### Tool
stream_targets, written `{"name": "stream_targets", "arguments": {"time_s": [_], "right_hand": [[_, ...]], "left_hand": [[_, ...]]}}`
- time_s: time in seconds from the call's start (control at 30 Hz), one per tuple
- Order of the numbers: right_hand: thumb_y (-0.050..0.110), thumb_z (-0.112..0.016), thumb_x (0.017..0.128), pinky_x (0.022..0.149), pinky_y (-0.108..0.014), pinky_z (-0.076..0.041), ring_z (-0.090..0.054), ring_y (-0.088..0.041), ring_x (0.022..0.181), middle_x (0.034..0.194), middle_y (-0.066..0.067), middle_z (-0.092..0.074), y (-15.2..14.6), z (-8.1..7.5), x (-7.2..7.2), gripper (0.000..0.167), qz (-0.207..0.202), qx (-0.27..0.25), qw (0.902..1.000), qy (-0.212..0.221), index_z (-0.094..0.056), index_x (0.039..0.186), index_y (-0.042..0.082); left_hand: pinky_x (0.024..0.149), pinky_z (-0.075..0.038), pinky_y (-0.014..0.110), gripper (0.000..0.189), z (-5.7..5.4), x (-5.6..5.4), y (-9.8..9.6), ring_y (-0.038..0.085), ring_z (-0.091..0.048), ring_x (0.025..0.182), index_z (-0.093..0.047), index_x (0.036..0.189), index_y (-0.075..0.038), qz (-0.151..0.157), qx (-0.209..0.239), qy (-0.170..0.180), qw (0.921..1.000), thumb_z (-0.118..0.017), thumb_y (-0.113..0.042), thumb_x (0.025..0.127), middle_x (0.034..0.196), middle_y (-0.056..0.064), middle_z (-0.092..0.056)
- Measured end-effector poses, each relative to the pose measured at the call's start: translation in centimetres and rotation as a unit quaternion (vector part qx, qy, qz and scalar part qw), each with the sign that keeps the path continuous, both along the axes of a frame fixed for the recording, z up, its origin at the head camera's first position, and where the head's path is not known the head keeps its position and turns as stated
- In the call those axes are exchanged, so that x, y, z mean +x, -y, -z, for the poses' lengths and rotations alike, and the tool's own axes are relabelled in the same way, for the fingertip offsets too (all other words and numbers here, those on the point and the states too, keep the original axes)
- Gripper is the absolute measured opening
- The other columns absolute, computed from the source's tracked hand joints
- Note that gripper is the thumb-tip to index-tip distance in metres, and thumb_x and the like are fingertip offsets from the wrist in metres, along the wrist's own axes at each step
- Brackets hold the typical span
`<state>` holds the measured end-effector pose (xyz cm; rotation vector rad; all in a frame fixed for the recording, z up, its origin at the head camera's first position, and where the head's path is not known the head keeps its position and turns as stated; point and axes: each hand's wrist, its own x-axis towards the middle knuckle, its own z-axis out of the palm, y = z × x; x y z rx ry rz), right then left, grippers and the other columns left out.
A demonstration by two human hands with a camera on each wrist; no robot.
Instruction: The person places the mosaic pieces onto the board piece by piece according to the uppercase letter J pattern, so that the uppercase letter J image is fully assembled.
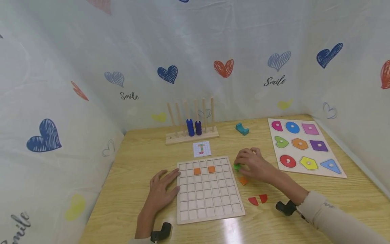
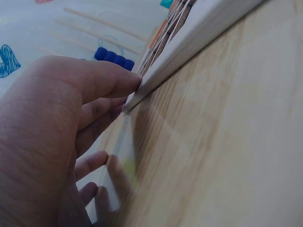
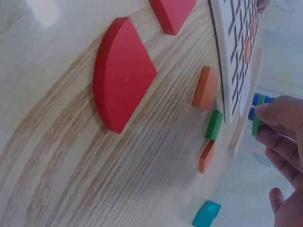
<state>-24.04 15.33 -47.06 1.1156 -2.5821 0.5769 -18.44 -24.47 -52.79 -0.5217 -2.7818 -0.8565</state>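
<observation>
My right hand [image 1: 254,165] pinches a thin green tile [image 3: 258,116] between thumb and finger, just off the right edge of a white grid board [image 1: 206,195]. Two orange tiles [image 1: 197,171] sit in cells in the board's upper rows. Below the right hand, another green tile [image 3: 214,125] lies on the table between two loose orange tiles [image 3: 206,88]. Nearer to me are two red quarter-circle pieces [image 3: 124,75]. My left hand [image 1: 162,189] rests beside the board with its fingers spread, thumb and fingertips touching the left edge.
A small card [image 1: 202,149] with a coloured pattern lies behind the board. Beyond it stands a wooden peg rack [image 1: 192,136] with blue beads on two pegs. A teal block [image 1: 242,129] is at the back, and a shape puzzle [image 1: 304,152] lies at the right.
</observation>
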Motion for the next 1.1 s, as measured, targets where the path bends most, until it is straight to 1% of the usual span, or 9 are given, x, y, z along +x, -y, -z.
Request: {"name": "stream_targets", "arguments": {"time_s": [0.1,0.23,0.43,0.57,0.63,0.8,0.9,1.1], "right_hand": [[0.01,-0.085,0.077,0.091,-0.054,-0.03,-0.055,-0.024,0.106,0.1,-0.001,-0.068,0.4,0.0,0.2,0.021,-0.006,0.001,1.0,-0.002,-0.077,0.096,0.011],[0.012,-0.086,0.077,0.091,-0.054,-0.031,-0.055,-0.024,0.106,0.102,-0.001,-0.068,0.9,-0.2,0.1,0.022,-0.009,0.005,0.9999,-0.003,-0.076,0.097,0.011],[0.009,-0.086,0.076,0.092,-0.055,-0.031,-0.055,-0.024,0.107,0.102,0.0,-0.067,1.6,-0.4,0.0,0.023,-0.009,-0.003,0.9999,0.003,-0.077,0.097,0.011],[0.008,-0.084,0.078,0.092,-0.054,-0.031,-0.054,-0.023,0.108,0.102,0.0,-0.067,2.0,-0.3,0.0,0.021,-0.01,-0.002,0.9999,0.01,-0.077,0.098,0.011],[0.007,-0.083,0.078,0.092,-0.053,-0.031,-0.054,-0.023,0.109,0.102,0.001,-0.067,2.2,-0.2,0.1,0.02,-0.011,0.003,0.9999,0.009,-0.077,0.098,0.012],[0.005,-0.083,0.077,0.091,-0.056,-0.033,-0.055,-0.024,0.108,0.101,0.001,-0.067,2.8,-0.1,0.0,0.021,-0.021,0.001,0.9997,-0.008,-0.077,0.096,0.012],[0.003,-0.081,0.077,0.091,-0.058,-0.033,-0.055,-0.024,0.108,0.101,0.0,-0.067,3.2,-0.1,-0.1,0.02,-0.028,-0.003,0.9996,-0.008,-0.076,0.095,0.011],[0.007,-0.083,0.078,0.091,-0.056,-0.032,-0.054,-0.024,0.108,0.103,0.001,-0.068,3.9,0.0,-0.3,0.021,-0.033,0.01,0.9994,0.001,-0.076,0.097,0.011]], "left_hand": [[0.107,-0.017,0.065,0.052,0.1,0.1,0.0,0.039,-0.035,0.138,-0.059,0.141,-0.018,0.002,-0.001,-0.003,1.0,-0.066,-0.029,0.091,0.149,-0.002,-0.052],[0.107,-0.017,0.065,0.052,0.0,0.0,0.0,0.039,-0.036,0.137,-0.06,0.141,-0.018,0.002,0.0,-0.004,1.0,-0.065,-0.029,0.09,0.149,-0.002,-0.052],[0.106,-0.018,0.065,0.052,0.0,0.0,0.1,0.039,-0.035,0.138,-0.06,0.141,-0.018,-0.002,0.002,-0.001,1.0,-0.066,-0.029,0.09,0.149,-0.003,-0.051],[0.106,-0.017,0.066,0.052,0.1,0.0,0.0,0.039,-0.036,0.138,-0.06,0.141,-0.018,0.002,0.011,-0.004,0.9999,-0.067,-0.028,0.09,0.149,-0.003,-0.052],[0.106,-0.018,0.066,0.053,0.1,0.0,0.0,0.039,-0.036,0.137,-0.06,0.141,-0.019,0.004,0.008,-0.005,0.9999,-0.067,-0.028,0.089,0.149,-0.003,-0.052],[0.106,-0.018,0.065,0.052,0.1,0.0,0.0,0.037,-0.036,0.137,-0.06,0.141,-0.02,-0.001,0.001,-0.005,1.0,-0.067,-0.028,0.09,0.149,-0.005,-0.052],[0.106,-0.018,0.065,0.052,0.1,0.0,0.0,0.037,-0.036,0.138,-0.06,0.14,-0.02,-0.005,0.0,-0.005,1.0,-0.068,-0.028,0.089,0.149,-0.005,-0.052],[0.106,-0.018,0.065,0.052,0.1,0.1,0.0,0.036,-0.036,0.138,-0.06,0.141,-0.02,-0.006,0.0,0.0,1.0,-0.068,-0.028,0.089,0.148,-0.005,-0.052]]}}
